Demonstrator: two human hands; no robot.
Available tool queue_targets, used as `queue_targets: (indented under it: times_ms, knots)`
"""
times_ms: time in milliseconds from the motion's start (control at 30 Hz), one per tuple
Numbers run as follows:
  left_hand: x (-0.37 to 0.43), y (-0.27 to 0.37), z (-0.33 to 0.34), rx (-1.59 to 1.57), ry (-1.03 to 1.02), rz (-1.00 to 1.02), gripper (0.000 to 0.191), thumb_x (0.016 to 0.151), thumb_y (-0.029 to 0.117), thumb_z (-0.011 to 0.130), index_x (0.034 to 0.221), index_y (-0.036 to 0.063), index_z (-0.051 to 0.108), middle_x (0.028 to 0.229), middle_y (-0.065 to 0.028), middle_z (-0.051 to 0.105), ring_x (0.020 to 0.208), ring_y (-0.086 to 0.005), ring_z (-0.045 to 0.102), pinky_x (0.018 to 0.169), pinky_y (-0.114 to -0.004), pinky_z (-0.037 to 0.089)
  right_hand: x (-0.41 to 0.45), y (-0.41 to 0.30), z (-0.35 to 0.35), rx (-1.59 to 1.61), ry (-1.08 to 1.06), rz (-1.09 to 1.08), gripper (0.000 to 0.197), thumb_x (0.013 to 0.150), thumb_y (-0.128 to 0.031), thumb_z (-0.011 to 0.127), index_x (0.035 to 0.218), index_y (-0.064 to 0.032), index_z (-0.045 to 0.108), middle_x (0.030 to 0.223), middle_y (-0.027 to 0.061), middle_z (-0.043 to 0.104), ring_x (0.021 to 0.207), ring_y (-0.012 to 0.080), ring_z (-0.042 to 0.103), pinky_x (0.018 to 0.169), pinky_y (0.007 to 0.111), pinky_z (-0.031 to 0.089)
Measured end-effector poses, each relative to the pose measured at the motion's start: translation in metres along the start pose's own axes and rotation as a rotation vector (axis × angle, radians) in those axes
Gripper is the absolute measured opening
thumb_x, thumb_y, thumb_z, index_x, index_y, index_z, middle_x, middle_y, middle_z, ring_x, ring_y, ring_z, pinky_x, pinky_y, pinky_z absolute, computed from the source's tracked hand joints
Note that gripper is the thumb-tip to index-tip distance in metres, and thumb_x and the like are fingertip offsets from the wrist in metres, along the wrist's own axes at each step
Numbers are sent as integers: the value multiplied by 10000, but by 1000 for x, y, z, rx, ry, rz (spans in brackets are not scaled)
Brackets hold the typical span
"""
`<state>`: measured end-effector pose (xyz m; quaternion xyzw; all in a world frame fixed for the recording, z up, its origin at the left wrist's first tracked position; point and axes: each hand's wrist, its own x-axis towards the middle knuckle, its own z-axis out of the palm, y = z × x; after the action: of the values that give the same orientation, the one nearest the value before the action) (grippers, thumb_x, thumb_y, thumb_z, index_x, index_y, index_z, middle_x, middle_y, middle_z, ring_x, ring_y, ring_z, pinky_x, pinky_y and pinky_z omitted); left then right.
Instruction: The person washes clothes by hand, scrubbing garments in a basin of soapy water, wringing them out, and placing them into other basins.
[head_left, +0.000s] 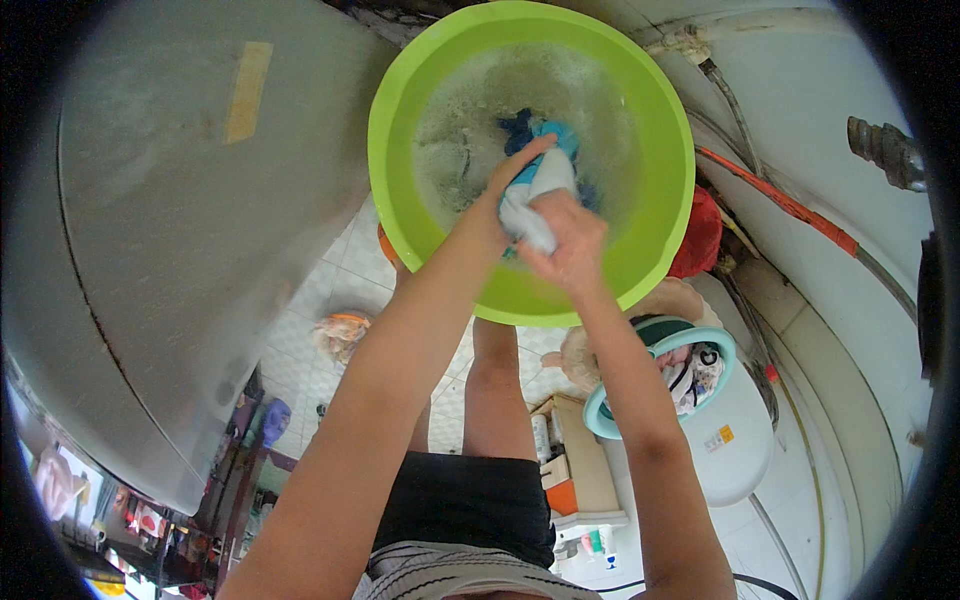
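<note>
A bunched white and blue cloth (553, 171) is held over a round lime-green plastic basin (401, 202). My left hand (517, 169) grips its left side, thumb stretched along the blue part. On the lower right, my right hand (574, 232) closes around the white part and looks blurred. Cloudy, foamy water (480, 97) fills the basin's lower part. Beyond the held cloth, a dark navy cloth (515, 129) shows in the water. Whether the navy and the blue pieces are joined, I cannot tell.
Left stands a large grey panel (225, 187) with a strip of tape. At right, a light-blue bucket (727, 352) of clothes rests on a white toilet lid (739, 465). An orange-red hose (787, 202) runs along the wall. A plastic bag (341, 335) lies on the tiled floor.
</note>
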<state>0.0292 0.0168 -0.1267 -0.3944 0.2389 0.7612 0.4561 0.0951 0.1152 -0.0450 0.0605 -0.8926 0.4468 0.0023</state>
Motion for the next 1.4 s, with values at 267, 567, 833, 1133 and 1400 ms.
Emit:
queue_targets:
  times_ms: [267, 567, 833, 1133, 1400]
  knots:
    - [-26, 16, 13, 756, 437, 425, 443, 759, 302, 665, 1068, 4, 555, 1028, -96, 596, 946, -234, 572, 808, -328, 429, -9, 94, -21, -704, 44, 566, 417, 651, -229, 662, 1017, -41, 587, 1093, 178, 564, 965, 324, 570, 836, 411, 436]
    - [30, -21, -20, 284, 195, 273, 446, 794, 255, 638, 1168, 56, 496, 1145, -101, 551, 1007, -231, 541, 876, -352, 418, 4, 168, 28, -92, -11, 862, 586, 635, -208, 685, 1152, 5, 509, 1027, 201, 606, 942, 337, 590, 828, 405, 454]
    - [7, 21, 12, -55, 50, 38, 358, 818, 424, 595, 938, 88, 627, 919, -66, 632, 789, -216, 603, 746, -363, 494, 4, 1, 1, 18, 28, 34, 470, 650, -184, 659, 1079, -22, 556, 913, 178, 628, 814, 301, 631, 717, 345, 492]
    - [-12, 7, 6, 535, 204, 453, 410, 851, 307, 584, 1147, 28, 529, 1073, -105, 563, 949, -204, 561, 806, -325, 448, 4, 104, -5, -317, 176, 497, 481, 670, -174, 650, 1117, -72, 502, 834, 150, 591, 767, 343, 588, 642, 419, 467]
    - [26, 5, -65, 1046, 373, 347, 570, 809, 289, 609, 1261, -8, 429, 1279, -190, 445, 1158, -311, 445, 957, -370, 354, -14, 161, 56, -765, -195, 247, 311, 734, -148, 602, 1026, -60, 545, 903, 159, 582, 887, 342, 571, 740, 431, 457]
